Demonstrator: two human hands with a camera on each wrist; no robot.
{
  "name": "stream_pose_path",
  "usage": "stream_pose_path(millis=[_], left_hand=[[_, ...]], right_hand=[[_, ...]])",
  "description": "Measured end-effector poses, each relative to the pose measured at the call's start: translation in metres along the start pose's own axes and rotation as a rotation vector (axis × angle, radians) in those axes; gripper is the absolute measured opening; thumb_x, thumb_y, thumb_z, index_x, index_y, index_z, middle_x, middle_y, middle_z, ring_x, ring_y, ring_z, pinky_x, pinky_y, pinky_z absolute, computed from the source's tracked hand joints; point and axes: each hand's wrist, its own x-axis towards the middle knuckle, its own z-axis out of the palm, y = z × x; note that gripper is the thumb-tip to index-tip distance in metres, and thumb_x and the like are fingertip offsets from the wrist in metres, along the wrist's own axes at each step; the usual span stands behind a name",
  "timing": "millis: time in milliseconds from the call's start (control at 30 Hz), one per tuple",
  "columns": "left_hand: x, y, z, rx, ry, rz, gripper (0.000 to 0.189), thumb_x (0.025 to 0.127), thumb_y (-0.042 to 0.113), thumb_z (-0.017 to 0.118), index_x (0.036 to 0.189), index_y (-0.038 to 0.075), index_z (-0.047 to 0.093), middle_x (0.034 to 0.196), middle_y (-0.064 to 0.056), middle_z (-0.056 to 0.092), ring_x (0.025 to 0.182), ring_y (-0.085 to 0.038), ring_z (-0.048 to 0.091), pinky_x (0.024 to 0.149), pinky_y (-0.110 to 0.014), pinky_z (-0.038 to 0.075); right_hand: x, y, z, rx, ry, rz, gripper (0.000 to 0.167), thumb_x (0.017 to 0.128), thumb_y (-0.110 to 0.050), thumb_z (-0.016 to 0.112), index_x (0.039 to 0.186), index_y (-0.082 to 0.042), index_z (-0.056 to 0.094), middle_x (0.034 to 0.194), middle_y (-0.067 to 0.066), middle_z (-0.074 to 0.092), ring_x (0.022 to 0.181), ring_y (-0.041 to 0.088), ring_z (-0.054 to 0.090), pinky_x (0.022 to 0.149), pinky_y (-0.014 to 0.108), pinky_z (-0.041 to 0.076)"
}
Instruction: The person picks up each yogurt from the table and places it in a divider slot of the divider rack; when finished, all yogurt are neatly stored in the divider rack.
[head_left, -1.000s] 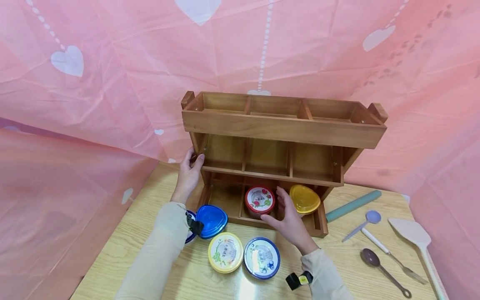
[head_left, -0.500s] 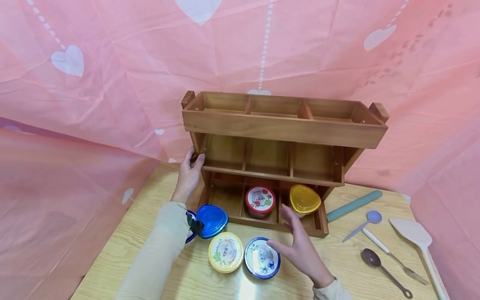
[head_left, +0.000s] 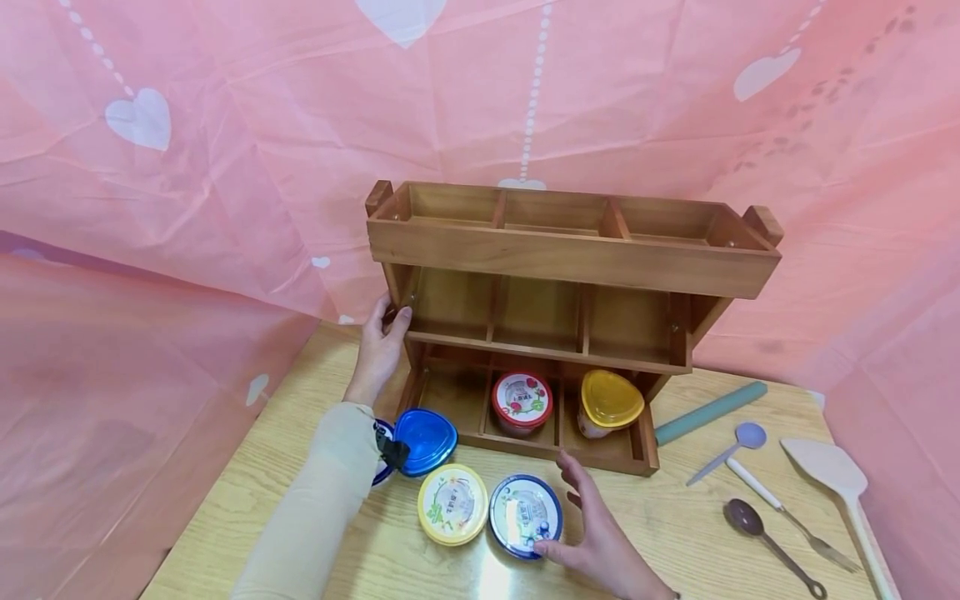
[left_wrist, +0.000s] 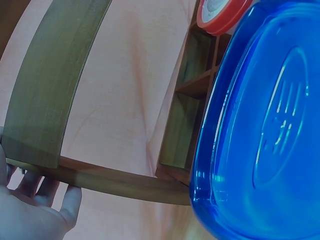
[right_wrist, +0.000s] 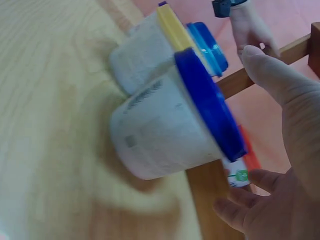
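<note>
Just in front of the rack (head_left: 573, 262), the right hand (head_left: 603, 537) has thumb and fingers spread beside the blueberry tub (head_left: 526, 517); contact is unclear. This looks like a reach to grasp; next would call for closing evenly round the rim. The tub stands upright, lid up, its axis vertical. The left hand (head_left: 377, 354) grips the rack's left upright.

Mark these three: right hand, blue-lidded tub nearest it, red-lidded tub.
Right hand (head_left: 596, 537): head view, back of the hand.
Blue-lidded tub (right_wrist: 170, 120): right wrist view, white side wall.
Red-lidded tub (head_left: 522, 400): head view, top of the lid.
</note>
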Motion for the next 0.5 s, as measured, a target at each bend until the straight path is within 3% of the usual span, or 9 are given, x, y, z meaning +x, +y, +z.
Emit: stream_pose_path(millis=[167,367,500], left_hand=[[-0.001,0.001,-0.001,0.0,-0.015,-0.017,0.055,0.103,0.035,0.049,0.153,0.017,0.034,0.151,-0.013,0.042,0.139,-0.028,0.041,0.117,-0.043,0.036],[-0.001,0.003,0.0,-0.003,-0.009,-0.009,0.054,0.104,0.032,0.05,0.152,0.015,0.035,0.149,-0.015,0.043,0.137,-0.029,0.043,0.116,-0.043,0.036],[-0.001,0.003,0.0,-0.012,-0.008,0.002,0.053,0.104,0.03,0.05,0.152,0.013,0.035,0.149,-0.016,0.043,0.137,-0.03,0.043,0.117,-0.044,0.036]], right_hand=[[-0.007,0.004,0.01,0.044,-0.071,0.124,0.118,0.069,-0.036,0.089,0.157,-0.016,0.012,0.161,0.014,0.025,0.146,0.038,0.029,0.115,0.055,0.032],[-0.008,0.008,0.021,0.017,-0.085,0.172,0.119,0.066,-0.041,0.09,0.157,-0.019,0.014,0.159,0.013,0.029,0.145,0.033,0.031,0.118,0.054,0.024],[-0.009,0.009,0.025,0.026,-0.074,0.195,0.118,0.066,-0.042,0.089,0.155,-0.016,0.017,0.158,0.017,0.03,0.146,0.039,0.028,0.117,0.061,0.02]])
